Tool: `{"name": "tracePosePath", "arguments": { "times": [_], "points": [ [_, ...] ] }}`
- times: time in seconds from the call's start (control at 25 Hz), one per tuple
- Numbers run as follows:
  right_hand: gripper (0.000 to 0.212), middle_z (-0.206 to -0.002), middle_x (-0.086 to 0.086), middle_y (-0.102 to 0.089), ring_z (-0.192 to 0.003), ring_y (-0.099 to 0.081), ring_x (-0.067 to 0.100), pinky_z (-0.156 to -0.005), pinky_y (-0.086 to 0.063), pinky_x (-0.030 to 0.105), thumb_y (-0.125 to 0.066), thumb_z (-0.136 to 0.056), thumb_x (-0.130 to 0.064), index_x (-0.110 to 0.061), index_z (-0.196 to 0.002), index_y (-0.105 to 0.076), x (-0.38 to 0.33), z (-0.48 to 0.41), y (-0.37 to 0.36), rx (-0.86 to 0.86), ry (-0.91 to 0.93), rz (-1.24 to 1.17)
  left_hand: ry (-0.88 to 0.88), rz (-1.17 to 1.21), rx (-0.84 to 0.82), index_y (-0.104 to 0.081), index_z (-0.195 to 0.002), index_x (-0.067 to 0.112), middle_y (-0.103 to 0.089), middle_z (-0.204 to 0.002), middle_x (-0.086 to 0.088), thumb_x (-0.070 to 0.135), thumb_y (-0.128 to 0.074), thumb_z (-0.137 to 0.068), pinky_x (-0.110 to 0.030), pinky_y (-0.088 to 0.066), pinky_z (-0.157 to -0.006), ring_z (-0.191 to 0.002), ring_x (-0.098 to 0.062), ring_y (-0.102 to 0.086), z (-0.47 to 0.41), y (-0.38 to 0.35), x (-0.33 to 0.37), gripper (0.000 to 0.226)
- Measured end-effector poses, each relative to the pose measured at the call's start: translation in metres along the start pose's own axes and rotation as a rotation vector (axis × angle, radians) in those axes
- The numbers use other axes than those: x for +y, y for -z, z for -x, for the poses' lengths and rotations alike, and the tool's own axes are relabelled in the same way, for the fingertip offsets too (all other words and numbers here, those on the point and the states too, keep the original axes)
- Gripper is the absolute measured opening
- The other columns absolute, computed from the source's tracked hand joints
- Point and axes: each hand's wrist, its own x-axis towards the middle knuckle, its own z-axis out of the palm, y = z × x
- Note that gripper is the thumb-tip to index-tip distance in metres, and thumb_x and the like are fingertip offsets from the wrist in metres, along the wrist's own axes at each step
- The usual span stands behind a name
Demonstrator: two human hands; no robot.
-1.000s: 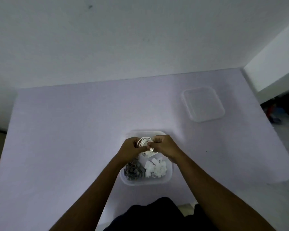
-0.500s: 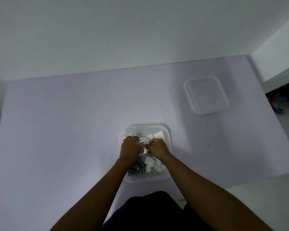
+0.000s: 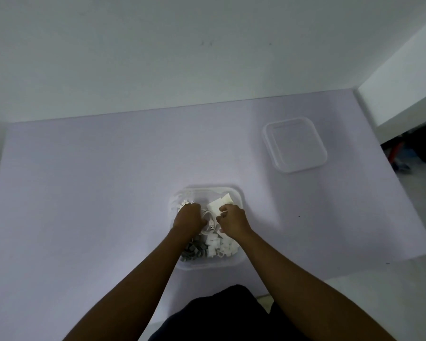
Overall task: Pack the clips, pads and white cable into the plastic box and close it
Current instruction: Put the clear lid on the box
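A clear plastic box (image 3: 208, 265) stands open near the table's front edge. Inside lie grey clips (image 3: 193, 252) at the near left, white clips (image 3: 221, 247) at the near right and white pads (image 3: 219, 204) at the far right. The coiled white cable (image 3: 209, 221) with its USB plug rests in the middle of the box. My left hand (image 3: 187, 219) presses down on the coil's left side, fingers curled over it. My right hand (image 3: 233, 220) holds the coil's right side with pinched fingers. The box's clear lid (image 3: 295, 144) lies apart at the far right.
The pale lilac table (image 3: 96, 193) ends at a white wall behind. Its right edge drops to a floor with dark clutter (image 3: 413, 148). My dark-clothed lap (image 3: 221, 316) shows at the front edge.
Both hands lowered the coiled cable from above the box down into it. My hands have spread slightly apart over the coil.
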Motion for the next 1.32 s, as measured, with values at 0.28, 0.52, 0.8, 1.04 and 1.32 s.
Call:
{"name": "tracePosePath", "arguments": {
  "times": [0.28, 0.52, 0.8, 1.04, 1.32],
  "points": [
    [0.01, -0.087, 0.013, -0.073, -0.069, -0.074, 0.023, -0.058, -0.062, 0.039, -0.06, -0.094, -0.003, -0.007, -0.095, -0.069, -0.017, 0.015, 0.091, 0.109, 0.118, -0.318, -0.068, 0.129, 0.237, -0.066, -0.115, 0.012, -0.069, -0.113, -0.008, 0.035, -0.068, -0.086, -0.033, -0.05, -0.086, -0.102, -0.023, -0.064, -0.007, 0.051, 0.061, 0.037],
    [0.007, -0.089, 0.01, -0.073, -0.066, -0.069, 0.016, -0.054, -0.059, 0.036, -0.06, -0.094, -0.01, -0.011, -0.094, -0.067, 0.005, -0.052, 0.224, 0.312, 0.159, -0.317, -0.006, 0.477, 0.243, -0.067, -0.109, 0.012, -0.07, -0.098, -0.004, 0.034, -0.064, -0.09, -0.028, -0.048, -0.077, -0.091, -0.021, -0.067, -0.089, 0.054, 0.172, 0.029],
    [0.035, -0.133, 0.015, -0.058, -0.12, -0.055, 0.026, -0.092, -0.041, 0.024, -0.061, -0.094, -0.012, -0.006, -0.128, -0.059, 0.067, -0.17, 0.333, 0.443, 0.083, -0.092, 0.288, 0.656, 0.146, -0.042, -0.14, 0.002, -0.052, -0.138, -0.017, 0.037, -0.062, -0.091, -0.04, -0.044, -0.1, -0.123, -0.033, -0.053, -0.203, -0.002, 0.269, 0.063],
    [0.065, -0.152, 0.018, -0.042, -0.141, -0.039, 0.033, -0.114, -0.035, 0.039, -0.061, -0.093, -0.02, -0.005, -0.15, -0.034, 0.092, -0.217, 0.355, 0.343, -0.04, -0.032, 0.458, 0.554, 0.197, -0.046, -0.136, 0.003, -0.041, -0.137, -0.017, 0.037, -0.056, -0.092, -0.049, -0.042, -0.103, -0.128, -0.037, -0.041, -0.241, -0.028, 0.297, 0.056],
    [0.061, -0.137, 0.017, -0.055, -0.123, -0.056, 0.034, -0.098, -0.043, 0.032, -0.068, -0.089, -0.024, -0.008, -0.143, -0.042, 0.091, -0.197, 0.349, 0.351, -0.061, -0.246, 0.525, 0.692, 0.284, -0.038, -0.134, 0.003, -0.044, -0.136, -0.019, 0.029, -0.053, -0.096, -0.051, -0.042, -0.103, -0.126, -0.037, -0.045, -0.227, -0.019, 0.308, 0.049]
  ]
}}
